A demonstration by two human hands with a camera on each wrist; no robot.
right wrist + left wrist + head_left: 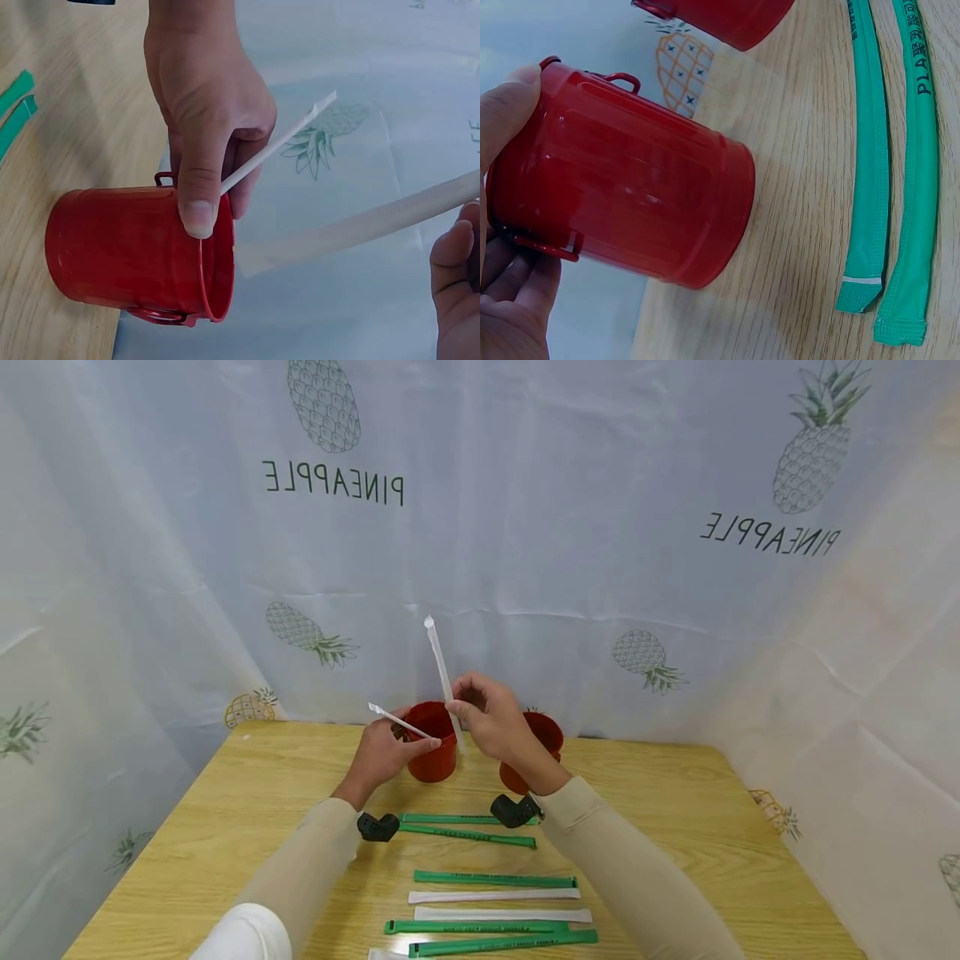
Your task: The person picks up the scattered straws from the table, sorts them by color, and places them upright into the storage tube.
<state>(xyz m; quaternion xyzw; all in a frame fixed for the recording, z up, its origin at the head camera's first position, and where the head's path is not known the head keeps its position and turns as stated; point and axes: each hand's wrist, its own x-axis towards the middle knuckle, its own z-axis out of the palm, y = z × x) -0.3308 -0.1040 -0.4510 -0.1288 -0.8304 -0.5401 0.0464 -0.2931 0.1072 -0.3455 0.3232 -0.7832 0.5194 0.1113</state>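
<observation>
My left hand [377,753] grips the rim of a small red metal bucket [432,768], with the thumb on the near side of the rim. A thin white paper-wrapped straw [277,143] leans out of that bucket's mouth, beside the left thumb. My right hand [491,720] pinches a second white wrapped straw [439,662] between thumb and fingers. This straw is held nearly upright, its lower end close to the bucket's mouth; whether it touches the rim I cannot tell. In the left wrist view, the side of the bucket [630,172] hides both straws.
Another red bucket [513,779] stands to the right, partly behind my right wrist. Several green-wrapped straws [495,879] and white-wrapped straws [502,914] lie crosswise on the wooden table [660,843] nearer to me. A pineapple-print curtain [525,552] hangs behind the table.
</observation>
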